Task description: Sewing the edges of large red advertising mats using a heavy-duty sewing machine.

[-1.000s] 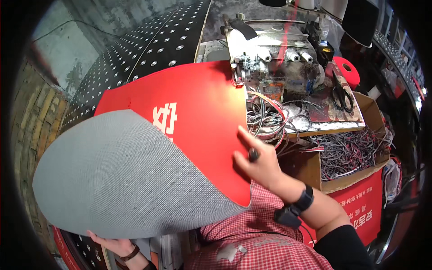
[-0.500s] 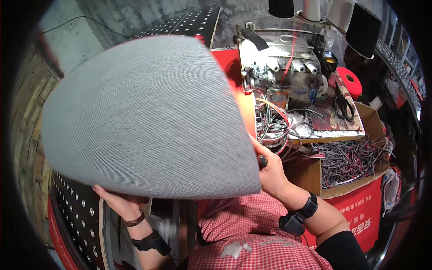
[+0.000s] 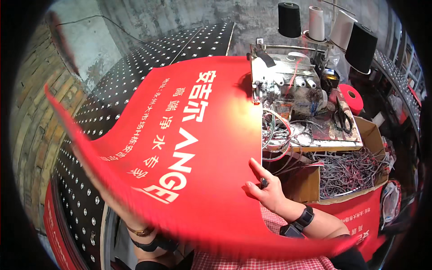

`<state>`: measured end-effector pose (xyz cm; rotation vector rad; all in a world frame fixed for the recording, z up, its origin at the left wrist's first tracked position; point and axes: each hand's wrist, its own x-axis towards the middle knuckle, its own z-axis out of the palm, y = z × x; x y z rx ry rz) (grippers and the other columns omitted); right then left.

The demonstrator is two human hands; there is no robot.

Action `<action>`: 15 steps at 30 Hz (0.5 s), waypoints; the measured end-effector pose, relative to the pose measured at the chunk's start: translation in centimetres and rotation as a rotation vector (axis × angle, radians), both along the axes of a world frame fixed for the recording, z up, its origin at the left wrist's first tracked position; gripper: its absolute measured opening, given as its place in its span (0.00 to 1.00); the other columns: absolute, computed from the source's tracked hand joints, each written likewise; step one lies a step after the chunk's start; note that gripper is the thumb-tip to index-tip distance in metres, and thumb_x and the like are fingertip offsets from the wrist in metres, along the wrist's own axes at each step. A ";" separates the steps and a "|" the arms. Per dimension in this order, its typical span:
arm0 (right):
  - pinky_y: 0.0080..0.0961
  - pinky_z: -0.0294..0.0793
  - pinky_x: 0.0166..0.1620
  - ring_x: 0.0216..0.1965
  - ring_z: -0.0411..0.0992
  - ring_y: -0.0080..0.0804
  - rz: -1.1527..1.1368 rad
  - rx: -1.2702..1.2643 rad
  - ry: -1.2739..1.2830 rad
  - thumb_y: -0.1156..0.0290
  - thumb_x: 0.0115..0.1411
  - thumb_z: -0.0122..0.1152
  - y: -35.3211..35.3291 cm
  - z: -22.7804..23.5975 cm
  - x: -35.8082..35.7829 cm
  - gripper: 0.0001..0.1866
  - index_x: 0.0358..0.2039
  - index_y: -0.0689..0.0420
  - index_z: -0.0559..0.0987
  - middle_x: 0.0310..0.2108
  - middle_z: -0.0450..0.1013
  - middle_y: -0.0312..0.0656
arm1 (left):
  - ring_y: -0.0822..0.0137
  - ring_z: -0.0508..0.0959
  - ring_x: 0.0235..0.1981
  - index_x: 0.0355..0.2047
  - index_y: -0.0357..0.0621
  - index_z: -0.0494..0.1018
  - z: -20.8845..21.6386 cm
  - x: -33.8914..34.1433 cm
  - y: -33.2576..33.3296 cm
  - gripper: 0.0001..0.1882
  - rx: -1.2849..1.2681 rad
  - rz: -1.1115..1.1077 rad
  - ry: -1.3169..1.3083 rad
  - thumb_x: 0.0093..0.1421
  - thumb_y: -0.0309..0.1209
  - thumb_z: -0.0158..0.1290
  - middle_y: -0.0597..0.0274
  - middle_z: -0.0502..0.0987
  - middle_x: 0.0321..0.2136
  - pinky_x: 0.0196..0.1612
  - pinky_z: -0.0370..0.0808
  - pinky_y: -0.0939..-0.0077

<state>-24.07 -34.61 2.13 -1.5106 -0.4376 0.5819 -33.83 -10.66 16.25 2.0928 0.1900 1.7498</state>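
Note:
A large red floor mat (image 3: 216, 148) with white lettering lies face up, its far edge on the table beside a sewing machine (image 3: 290, 78). Its near and left edges are raised, curling and blurred. My left hand (image 3: 87, 168) is at the raised left edge, smeared by motion, with its fingers mostly hidden behind the mat. At the mat's right edge is my right hand (image 3: 271, 191), thumb and forefinger spread over the red surface. A small black object (image 3: 263, 182) is tucked in its curled fingers; its kind is too hidden to tell.
Thread cones (image 3: 316, 23) stand behind the machine. Scissors (image 3: 343, 118) and a red tape roll (image 3: 351, 98) lie on its table, near loose cords (image 3: 274, 135). Below, a cardboard box (image 3: 375, 180) holds trimmings. A black studded table (image 3: 130, 67) extends far left.
The mat has turned over from its grey ribbed back to its red printed face and dropped toward the table. My left hand has moved up and left; my right hand has shifted slightly down.

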 end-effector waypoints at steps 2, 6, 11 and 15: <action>0.18 0.73 0.37 0.32 0.74 0.20 -0.121 -0.027 -0.346 0.67 0.51 0.62 -0.1 -1.4 -0.4 0.33 0.57 0.57 0.61 0.40 0.74 0.47 | 0.52 0.52 0.61 0.58 0.38 0.55 -1.1 -2.7 1.4 0.33 -0.233 -0.113 -0.179 0.60 0.50 0.36 0.50 0.55 0.59 0.60 0.52 0.57; 0.19 0.73 0.35 0.31 0.74 0.21 -0.182 -0.002 -0.305 0.67 0.50 0.63 -0.9 -2.2 -0.8 0.34 0.57 0.57 0.61 0.38 0.75 0.46 | 0.52 0.57 0.59 0.56 0.38 0.57 -2.6 -11.4 5.7 0.30 -0.825 -0.451 -0.270 0.59 0.46 0.38 0.51 0.59 0.57 0.59 0.56 0.57; 0.18 0.72 0.41 0.43 0.69 0.21 -0.037 -0.066 -0.214 0.78 0.53 0.57 -0.7 -0.8 -0.5 0.33 0.59 0.61 0.57 0.50 0.67 0.46 | 0.53 0.64 0.55 0.54 0.38 0.59 -4.5 -18.3 9.5 0.26 -1.287 -0.535 -0.141 0.56 0.38 0.40 0.51 0.64 0.53 0.57 0.61 0.57; 0.20 0.73 0.36 0.31 0.75 0.26 -0.158 0.002 -0.307 0.68 0.48 0.64 0.0 -2.2 -0.1 0.35 0.57 0.57 0.62 0.37 0.75 0.48 | 0.52 0.68 0.51 0.53 0.38 0.60 -8.9 -18.3 10.8 0.26 -1.649 -0.438 -0.131 0.52 0.28 0.42 0.51 0.67 0.50 0.55 0.64 0.53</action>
